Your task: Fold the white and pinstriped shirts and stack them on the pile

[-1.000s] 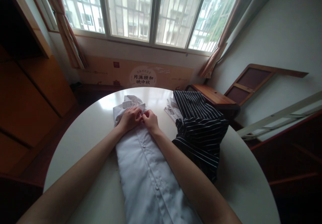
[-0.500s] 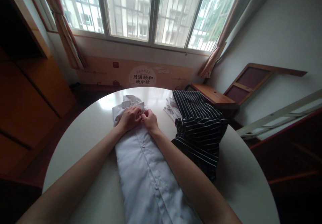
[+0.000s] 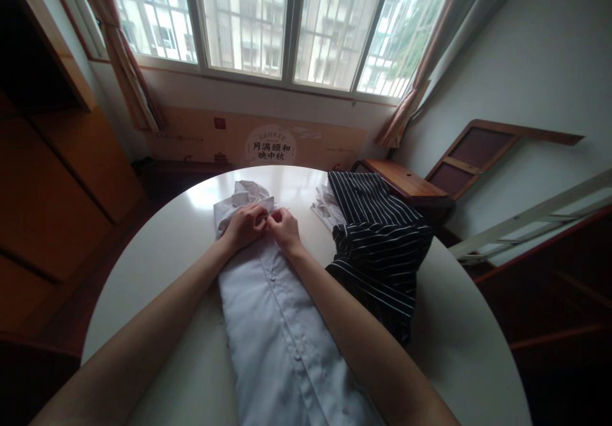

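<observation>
A white button-up shirt (image 3: 268,324) lies lengthwise on the round white table (image 3: 153,247), its button front facing up and its bunched collar end toward the window. Near that end, my left hand (image 3: 247,225) is closed, with its fingertips pinching the shirt's front edge. My right hand (image 3: 285,227) meets it there, thumb and fingers pinched on the same edge. Whatever button sits between the fingertips is hidden. Further down the front, several small buttons show along the placket.
Right of the shirt lies a black-and-white striped garment (image 3: 377,241), partly over a crumpled white cloth (image 3: 327,206). A wooden chair (image 3: 406,180) stands behind the table at the right. Orange cabinets (image 3: 62,196) line the left side, and a barred window (image 3: 248,24) is ahead.
My right hand has shifted very slightly to the left, and its fingers have turned a little. Both hands keep their pinch on the shirt, which stays in place.
</observation>
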`<state>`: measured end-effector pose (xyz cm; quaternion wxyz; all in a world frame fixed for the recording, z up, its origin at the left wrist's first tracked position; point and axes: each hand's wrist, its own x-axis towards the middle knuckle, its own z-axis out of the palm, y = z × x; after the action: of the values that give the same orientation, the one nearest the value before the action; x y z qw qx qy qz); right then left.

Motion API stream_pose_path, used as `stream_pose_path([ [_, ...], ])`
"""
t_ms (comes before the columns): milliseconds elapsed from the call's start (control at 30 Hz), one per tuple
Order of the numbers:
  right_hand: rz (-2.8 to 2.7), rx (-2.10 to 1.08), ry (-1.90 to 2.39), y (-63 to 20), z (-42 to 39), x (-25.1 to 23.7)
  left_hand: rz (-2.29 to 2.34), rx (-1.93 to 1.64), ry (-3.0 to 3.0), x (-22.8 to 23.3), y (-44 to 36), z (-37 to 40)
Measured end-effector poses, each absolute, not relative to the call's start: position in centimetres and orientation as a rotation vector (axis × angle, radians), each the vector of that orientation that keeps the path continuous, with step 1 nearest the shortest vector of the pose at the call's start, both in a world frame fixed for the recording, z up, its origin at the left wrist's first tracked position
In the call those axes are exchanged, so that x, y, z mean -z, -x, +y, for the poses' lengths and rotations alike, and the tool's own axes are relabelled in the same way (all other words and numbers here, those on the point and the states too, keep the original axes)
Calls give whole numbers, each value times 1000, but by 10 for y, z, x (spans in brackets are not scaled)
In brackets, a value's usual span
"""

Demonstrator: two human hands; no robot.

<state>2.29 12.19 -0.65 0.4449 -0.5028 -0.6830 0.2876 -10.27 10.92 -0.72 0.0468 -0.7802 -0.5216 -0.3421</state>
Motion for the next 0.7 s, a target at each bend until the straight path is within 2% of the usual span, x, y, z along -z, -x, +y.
stream_pose_path([
  [700,-1702,-681,1219,-25,124,8,-1576,1053,2381,7,104,109],
])
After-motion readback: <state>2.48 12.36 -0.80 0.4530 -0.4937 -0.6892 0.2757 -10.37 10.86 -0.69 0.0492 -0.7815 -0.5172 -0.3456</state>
